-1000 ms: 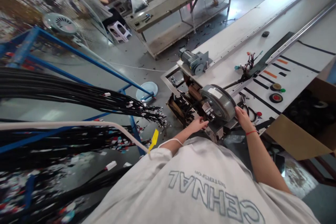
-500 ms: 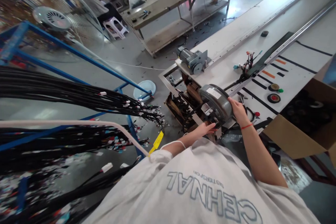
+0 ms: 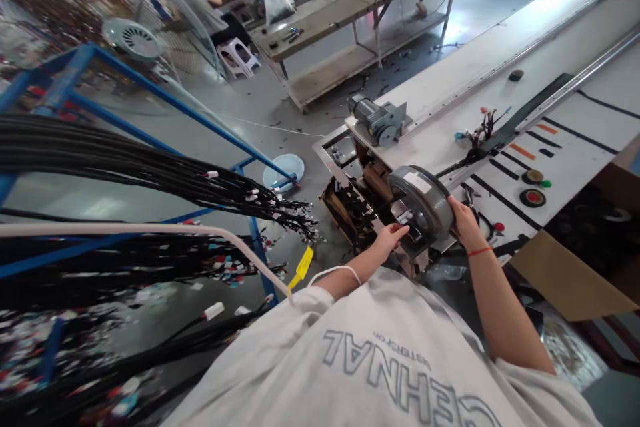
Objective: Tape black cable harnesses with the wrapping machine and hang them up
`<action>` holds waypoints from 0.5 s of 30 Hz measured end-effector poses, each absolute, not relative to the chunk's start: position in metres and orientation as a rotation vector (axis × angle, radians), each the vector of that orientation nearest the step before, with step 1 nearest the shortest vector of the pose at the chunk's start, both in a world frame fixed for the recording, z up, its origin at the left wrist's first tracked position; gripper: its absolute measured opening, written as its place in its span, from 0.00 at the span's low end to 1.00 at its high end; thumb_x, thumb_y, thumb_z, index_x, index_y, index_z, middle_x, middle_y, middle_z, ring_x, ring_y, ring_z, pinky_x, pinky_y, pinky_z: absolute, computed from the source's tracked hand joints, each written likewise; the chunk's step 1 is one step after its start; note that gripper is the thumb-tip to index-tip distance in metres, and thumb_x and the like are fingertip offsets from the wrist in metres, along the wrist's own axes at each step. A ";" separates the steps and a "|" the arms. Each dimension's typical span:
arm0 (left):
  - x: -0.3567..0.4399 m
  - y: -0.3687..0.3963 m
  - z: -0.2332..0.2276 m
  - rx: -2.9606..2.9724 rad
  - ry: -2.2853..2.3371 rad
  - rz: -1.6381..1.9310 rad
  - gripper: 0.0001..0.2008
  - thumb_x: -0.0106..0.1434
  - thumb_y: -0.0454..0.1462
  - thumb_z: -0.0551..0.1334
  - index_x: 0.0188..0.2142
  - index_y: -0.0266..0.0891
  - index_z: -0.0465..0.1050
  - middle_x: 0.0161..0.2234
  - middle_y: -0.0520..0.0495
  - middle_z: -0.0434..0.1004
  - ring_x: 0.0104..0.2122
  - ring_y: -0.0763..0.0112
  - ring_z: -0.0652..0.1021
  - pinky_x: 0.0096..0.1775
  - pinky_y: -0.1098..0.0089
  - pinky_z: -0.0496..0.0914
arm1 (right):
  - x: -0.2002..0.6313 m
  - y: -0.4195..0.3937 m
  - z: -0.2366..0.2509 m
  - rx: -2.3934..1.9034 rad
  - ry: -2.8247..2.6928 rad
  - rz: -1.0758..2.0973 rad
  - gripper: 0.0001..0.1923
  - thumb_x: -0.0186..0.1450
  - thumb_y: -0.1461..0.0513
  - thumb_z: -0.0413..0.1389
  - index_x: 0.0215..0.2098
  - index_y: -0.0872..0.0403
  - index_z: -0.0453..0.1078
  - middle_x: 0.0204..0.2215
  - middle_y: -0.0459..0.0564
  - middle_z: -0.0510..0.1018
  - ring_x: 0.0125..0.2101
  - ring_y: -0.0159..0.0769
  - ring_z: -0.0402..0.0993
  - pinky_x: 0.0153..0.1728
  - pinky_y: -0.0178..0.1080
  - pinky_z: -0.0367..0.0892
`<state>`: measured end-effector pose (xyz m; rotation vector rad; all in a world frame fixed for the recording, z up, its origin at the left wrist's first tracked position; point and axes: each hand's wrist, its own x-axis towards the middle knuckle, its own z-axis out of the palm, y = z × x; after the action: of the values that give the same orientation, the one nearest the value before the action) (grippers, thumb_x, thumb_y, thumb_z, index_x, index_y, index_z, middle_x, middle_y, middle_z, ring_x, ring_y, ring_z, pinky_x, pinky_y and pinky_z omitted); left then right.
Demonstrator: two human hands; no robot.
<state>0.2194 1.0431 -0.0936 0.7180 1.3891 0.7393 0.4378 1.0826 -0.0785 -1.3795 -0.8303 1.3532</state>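
Right of centre in the frame, at the near end of the long white counter (image 3: 575,127), sits a grey metal drum (image 3: 423,203) lying on its side, with a pale label on its rim. The right hand (image 3: 464,221) cups its right edge, fingers wrapped against it. The left hand (image 3: 390,237) touches the lower left, fingers loosely open; half a second ago it reached further under the drum.
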 end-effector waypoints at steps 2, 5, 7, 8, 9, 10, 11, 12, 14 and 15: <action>0.227 1.041 -0.096 0.552 1.397 0.744 0.24 0.49 0.49 0.74 0.36 0.34 0.74 0.25 0.54 0.69 0.25 0.79 0.68 0.27 0.76 0.60 | 0.439 1.082 -0.085 -1.353 -0.844 1.341 0.31 0.51 0.36 0.64 0.33 0.54 0.76 0.24 0.47 0.77 0.34 0.45 0.76 0.31 0.38 0.74; 0.236 1.033 -0.093 0.564 1.417 0.732 0.22 0.49 0.48 0.74 0.35 0.33 0.76 0.23 0.54 0.69 0.24 0.77 0.68 0.27 0.75 0.59 | 0.439 1.082 -0.087 -1.339 -0.838 1.335 0.31 0.50 0.36 0.64 0.33 0.54 0.77 0.26 0.48 0.78 0.36 0.46 0.76 0.33 0.40 0.74; 0.239 1.026 -0.086 0.753 1.382 0.683 0.17 0.52 0.45 0.73 0.32 0.33 0.77 0.23 0.52 0.71 0.25 0.74 0.70 0.30 0.72 0.62 | 0.438 1.081 -0.082 -1.337 -0.823 1.352 0.33 0.48 0.35 0.64 0.32 0.54 0.77 0.27 0.49 0.78 0.35 0.46 0.76 0.33 0.40 0.73; 0.240 1.023 -0.081 0.899 1.364 0.662 0.14 0.54 0.43 0.71 0.31 0.33 0.77 0.24 0.51 0.73 0.26 0.73 0.71 0.32 0.71 0.64 | 0.436 1.080 -0.079 -1.337 -0.819 1.361 0.34 0.47 0.34 0.64 0.31 0.55 0.77 0.27 0.49 0.79 0.34 0.46 0.76 0.32 0.39 0.73; 0.241 1.021 -0.075 1.074 1.358 0.649 0.11 0.56 0.41 0.69 0.30 0.34 0.77 0.25 0.50 0.74 0.28 0.71 0.73 0.34 0.70 0.65 | 0.435 1.079 -0.075 -1.337 -0.820 1.366 0.35 0.46 0.33 0.64 0.30 0.55 0.76 0.27 0.50 0.78 0.33 0.45 0.75 0.31 0.39 0.72; 0.241 1.020 -0.069 1.268 1.365 0.644 0.08 0.59 0.39 0.67 0.30 0.34 0.77 0.28 0.49 0.75 0.30 0.69 0.74 0.36 0.69 0.66 | 0.434 1.079 -0.073 -1.339 -0.824 1.366 0.35 0.45 0.33 0.63 0.29 0.55 0.76 0.27 0.50 0.78 0.31 0.44 0.75 0.29 0.39 0.71; 0.241 1.019 -0.063 1.464 1.378 0.640 0.06 0.60 0.37 0.65 0.30 0.35 0.78 0.31 0.48 0.76 0.32 0.68 0.75 0.38 0.68 0.67 | 0.433 1.078 -0.071 -1.342 -0.833 1.360 0.36 0.45 0.32 0.63 0.29 0.56 0.76 0.26 0.50 0.78 0.30 0.44 0.74 0.28 0.38 0.70; 0.241 1.020 -0.056 1.652 1.388 0.630 0.05 0.62 0.36 0.64 0.32 0.37 0.78 0.34 0.47 0.77 0.35 0.66 0.75 0.40 0.67 0.67 | 0.433 1.078 -0.069 -1.344 -0.843 1.348 0.36 0.46 0.32 0.62 0.28 0.56 0.76 0.25 0.49 0.77 0.29 0.43 0.73 0.28 0.38 0.69; 0.241 1.023 -0.043 1.939 1.408 0.572 0.05 0.63 0.35 0.62 0.35 0.40 0.79 0.40 0.46 0.77 0.40 0.64 0.76 0.44 0.66 0.67 | 0.432 1.077 -0.067 -1.338 -0.868 1.318 0.37 0.47 0.32 0.61 0.30 0.57 0.76 0.25 0.49 0.77 0.28 0.41 0.72 0.29 0.38 0.68; 0.241 1.025 -0.038 2.026 1.419 0.518 0.06 0.64 0.35 0.62 0.36 0.41 0.79 0.41 0.45 0.77 0.42 0.63 0.76 0.45 0.66 0.67 | 0.432 1.076 -0.067 -1.331 -0.882 1.305 0.36 0.48 0.32 0.61 0.30 0.57 0.76 0.26 0.48 0.77 0.29 0.41 0.72 0.30 0.38 0.68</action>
<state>0.2412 1.0254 -0.0380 2.0261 1.4189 0.5183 0.4317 1.0758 -0.0667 -1.3311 -0.8817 1.3046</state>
